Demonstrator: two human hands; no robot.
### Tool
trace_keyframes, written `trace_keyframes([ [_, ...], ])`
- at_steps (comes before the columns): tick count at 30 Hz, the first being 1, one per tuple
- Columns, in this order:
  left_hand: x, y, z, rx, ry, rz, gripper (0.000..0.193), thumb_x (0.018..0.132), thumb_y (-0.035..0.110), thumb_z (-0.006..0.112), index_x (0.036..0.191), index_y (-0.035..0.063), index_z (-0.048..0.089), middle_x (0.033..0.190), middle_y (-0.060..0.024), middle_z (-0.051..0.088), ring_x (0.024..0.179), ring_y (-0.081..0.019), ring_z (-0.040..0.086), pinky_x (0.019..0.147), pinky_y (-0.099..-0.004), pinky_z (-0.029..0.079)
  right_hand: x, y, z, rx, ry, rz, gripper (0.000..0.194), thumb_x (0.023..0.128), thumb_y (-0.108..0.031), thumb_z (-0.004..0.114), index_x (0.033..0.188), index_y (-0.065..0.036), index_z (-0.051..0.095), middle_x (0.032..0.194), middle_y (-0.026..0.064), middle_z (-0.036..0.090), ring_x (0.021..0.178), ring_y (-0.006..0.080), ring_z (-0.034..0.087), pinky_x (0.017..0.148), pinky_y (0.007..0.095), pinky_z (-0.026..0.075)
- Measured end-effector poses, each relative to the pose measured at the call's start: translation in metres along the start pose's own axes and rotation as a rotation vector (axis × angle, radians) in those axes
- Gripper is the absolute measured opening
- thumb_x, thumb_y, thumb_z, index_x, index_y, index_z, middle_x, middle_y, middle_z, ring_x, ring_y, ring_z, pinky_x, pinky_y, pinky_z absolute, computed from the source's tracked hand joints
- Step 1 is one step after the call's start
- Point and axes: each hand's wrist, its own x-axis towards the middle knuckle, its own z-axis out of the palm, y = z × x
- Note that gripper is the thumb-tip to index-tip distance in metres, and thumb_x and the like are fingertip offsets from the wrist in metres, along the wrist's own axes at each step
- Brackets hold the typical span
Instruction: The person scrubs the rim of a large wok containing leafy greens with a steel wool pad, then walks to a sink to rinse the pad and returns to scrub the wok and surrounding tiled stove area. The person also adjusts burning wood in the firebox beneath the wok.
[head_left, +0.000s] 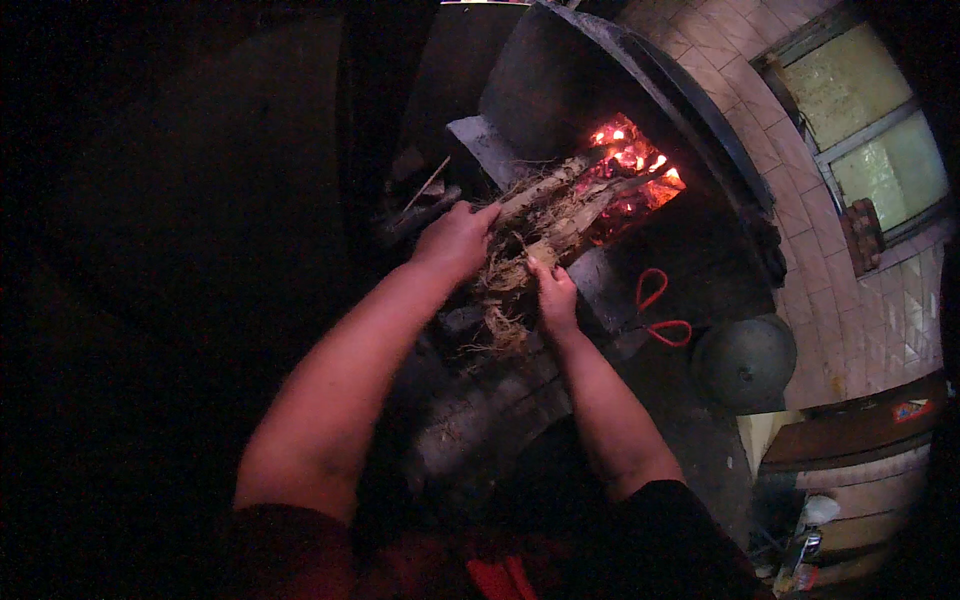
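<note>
Pieces of rough, fibrous firewood (574, 214) lie with their far ends in a square stove opening full of glowing embers (637, 169). My left hand (457, 240) is closed around the near end of the left piece. The thumb and fingers of my right hand (555, 292) grip the near end of the right piece. Frayed roots or bark (506, 326) hang below the wood, between my wrists. Shadow hides the undersides of both hands.
Right of my right hand lie red looped handles (652, 289), perhaps of tongs. Beyond them is a round dark lid (746, 360). A thin stick (427, 184) lies left of the wood. A tiled wall (810, 285) with a window (862, 112) stands at the right.
</note>
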Motion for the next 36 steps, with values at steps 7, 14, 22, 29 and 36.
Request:
trace_keyframes([
  [7,0.003,-0.025,-0.006,-0.075,-0.074,0.006,0.05,0.088,0.029,0.073,0.136,0.0195,0.062,0.119,-0.0185,0.068,0.113,-0.0398,0.064,0.091,-0.0485,0.054,0.009,0.005,-0.013,0.244,-0.142,0.109,0.038,0.095,-0.032,0.068,0.113,0.002,0.07,0.114,0.0067,0.07,0.104,0.0159,0.061,0.095,0.0314,0.047],
  [14,-0.008,-0.089,-0.026,-0.724,-0.114,-0.098,0.076,0.088,0.052,0.073,0.142,0.0009,0.056,0.138,-0.0165,0.063,0.126,-0.0274,0.06,0.107,-0.0397,0.045,0.016,0.011,-0.006,0.434,-0.155,0.039,0.041,0.096,-0.035,0.061,0.121,-0.003,0.068,0.113,0.0062,0.07,0.104,0.0191,0.066,0.095,0.0342,0.051],
  [22,-0.042,-0.169,-0.031,-0.415,-0.464,-0.233,0.098,0.078,0.068,0.076,0.144,-0.0011,0.055,0.143,-0.0214,0.058,0.131,-0.0307,0.057,0.11,-0.0402,0.044,0.023,0.012,-0.009,0.516,-0.113,0.059,0.044,0.094,-0.04,0.062,0.127,-0.011,0.062,0.111,0.0065,0.071,0.097,0.0233,0.068,0.086,0.0404,0.055],
  [29,-0.059,-0.193,0.007,-0.271,-0.231,0.065,0.081,0.075,0.04,0.086,0.144,0.0105,0.055,0.143,-0.015,0.058,0.131,-0.0327,0.056,0.109,-0.0421,0.046,0.026,0.001,-0.001,0.543,-0.135,0.13,0.054,0.094,-0.041,0.063,0.136,-0.009,0.058,0.123,0.0102,0.068,0.109,0.0298,0.067,0.091,0.0452,0.057],
  [36,-0.065,-0.145,0.016,-0.153,-0.072,-0.084,0.064,0.075,0.035,0.084,0.134,0.0177,0.064,0.129,-0.0164,0.063,0.119,-0.0368,0.062,0.1,-0.0459,0.05,0.032,0.017,-0.024,0.735,-0.379,-0.002,0.054,0.102,-0.04,0.061,0.145,-0.009,0.051,0.136,0.0128,0.062,0.124,0.0315,0.06,0.103,0.0505,0.052],
])
